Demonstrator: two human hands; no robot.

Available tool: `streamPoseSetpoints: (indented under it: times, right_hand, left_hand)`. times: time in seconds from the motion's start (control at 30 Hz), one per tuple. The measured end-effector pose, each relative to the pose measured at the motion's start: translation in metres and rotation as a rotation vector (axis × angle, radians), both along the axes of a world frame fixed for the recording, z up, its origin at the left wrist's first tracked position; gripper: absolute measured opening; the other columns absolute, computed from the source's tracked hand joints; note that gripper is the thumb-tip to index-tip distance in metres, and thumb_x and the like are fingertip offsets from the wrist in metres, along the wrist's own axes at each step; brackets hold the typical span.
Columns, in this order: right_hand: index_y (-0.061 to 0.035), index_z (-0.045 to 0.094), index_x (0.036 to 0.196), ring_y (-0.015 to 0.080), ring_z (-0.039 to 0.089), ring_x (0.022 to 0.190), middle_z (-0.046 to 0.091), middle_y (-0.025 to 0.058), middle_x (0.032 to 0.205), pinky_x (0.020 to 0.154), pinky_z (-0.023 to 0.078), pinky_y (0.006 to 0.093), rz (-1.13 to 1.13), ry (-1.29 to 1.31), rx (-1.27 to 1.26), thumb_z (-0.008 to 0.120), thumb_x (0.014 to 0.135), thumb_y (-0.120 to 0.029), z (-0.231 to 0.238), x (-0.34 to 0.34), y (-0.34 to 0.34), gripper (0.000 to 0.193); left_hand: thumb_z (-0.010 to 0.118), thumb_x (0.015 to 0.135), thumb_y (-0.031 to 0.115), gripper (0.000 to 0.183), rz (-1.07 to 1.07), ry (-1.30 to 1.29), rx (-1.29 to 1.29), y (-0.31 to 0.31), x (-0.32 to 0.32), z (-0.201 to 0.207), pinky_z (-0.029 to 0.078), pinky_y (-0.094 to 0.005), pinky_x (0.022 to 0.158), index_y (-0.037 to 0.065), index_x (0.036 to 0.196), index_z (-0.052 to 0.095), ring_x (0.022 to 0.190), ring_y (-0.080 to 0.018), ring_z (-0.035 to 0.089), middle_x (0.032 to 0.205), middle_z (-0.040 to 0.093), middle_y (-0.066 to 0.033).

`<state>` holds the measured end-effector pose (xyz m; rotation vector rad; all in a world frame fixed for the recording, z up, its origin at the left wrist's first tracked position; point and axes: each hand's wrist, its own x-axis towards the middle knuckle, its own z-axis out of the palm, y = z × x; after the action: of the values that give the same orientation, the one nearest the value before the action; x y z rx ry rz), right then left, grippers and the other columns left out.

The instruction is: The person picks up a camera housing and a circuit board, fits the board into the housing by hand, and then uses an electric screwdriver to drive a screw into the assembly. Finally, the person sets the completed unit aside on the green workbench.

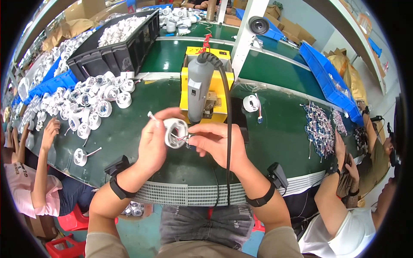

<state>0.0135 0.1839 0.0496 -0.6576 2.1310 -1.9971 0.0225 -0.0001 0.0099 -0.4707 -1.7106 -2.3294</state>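
Observation:
In front of the yellow stand, my left hand (153, 144) is closed round a white ring-shaped plastic housing (169, 134), its open side turned toward my right hand. A short lead with a white connector (151, 115) sticks out above my left fingers. My right hand (221, 144) pinches thin red and white wires (184, 138) at the housing's right edge. Something small and dark blue shows below those fingertips, partly hidden. Just beyond my hands a grey cylindrical tool (199, 88) stands upright on the yellow stand (223, 86).
Many white housings (103, 108) are heaped at left, before a black crate (112, 56). One housing with a lead (251, 103) lies right of the stand. Wired blue circuit boards (319, 131) are piled further right. A black cable (229, 163) hangs beside my right hand. People work on both sides.

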Motion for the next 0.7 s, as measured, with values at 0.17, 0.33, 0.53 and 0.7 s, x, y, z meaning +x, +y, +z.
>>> streamPoseSetpoints:
  times: [0.17, 0.33, 0.53, 0.7]
  right_hand:
    - [0.0035, 0.07, 0.095, 0.0088, 0.065, 0.07, 0.07, 0.0075, 0.08, 0.064, 0.054, 0.0238, -0.002, 0.031, -0.094, 0.071, 0.082, 0.0, -0.015, 0.001, -0.004, 0.014]
    - [-0.0031, 0.071, 0.093, 0.0141, 0.067, 0.071, 0.068, 0.0078, 0.083, 0.066, 0.054, 0.0264, -0.214, 0.527, 0.097, 0.078, 0.074, -0.004, -0.021, 0.002, -0.013, 0.02]
    - [-0.0082, 0.072, 0.092, 0.0196, 0.067, 0.08, 0.062, 0.0078, 0.089, 0.071, 0.054, 0.0296, -0.323, 0.66, 0.147, 0.083, 0.068, -0.009, -0.019, 0.0, -0.013, 0.027]
    - [-0.0063, 0.07, 0.099, 0.0234, 0.066, 0.084, 0.062, 0.0112, 0.096, 0.075, 0.054, 0.0327, -0.329, 0.544, 0.1, 0.081, 0.069, -0.008, -0.008, 0.003, -0.014, 0.032]
  left_hand:
    - [0.035, 0.103, 0.042, 0.051, -0.228, -0.04, 0.002, 0.004, 0.0, -0.011, 0.049, -0.0303, 0.087, -0.002, 0.125, 0.05, 0.099, -0.015, 0.059, 0.115, 0.06, -0.0103]
    - [0.035, 0.103, 0.043, 0.053, -0.3, 0.056, 0.076, 0.009, 0.0, -0.005, 0.044, -0.0359, 0.098, -0.001, 0.132, 0.04, 0.116, -0.0228, 0.054, 0.128, 0.052, -0.0163]
    - [0.034, 0.103, 0.04, 0.051, -0.323, 0.012, 0.075, 0.011, 0.001, -0.006, 0.041, -0.0372, 0.102, 0.001, 0.136, 0.034, 0.121, -0.0237, 0.05, 0.13, 0.05, -0.0168]
    - [0.038, 0.102, 0.039, 0.054, -0.396, -0.06, 0.13, 0.004, 0.004, -0.003, 0.039, -0.0367, 0.102, 0.004, 0.142, 0.027, 0.121, -0.0208, 0.048, 0.13, 0.049, -0.0138]
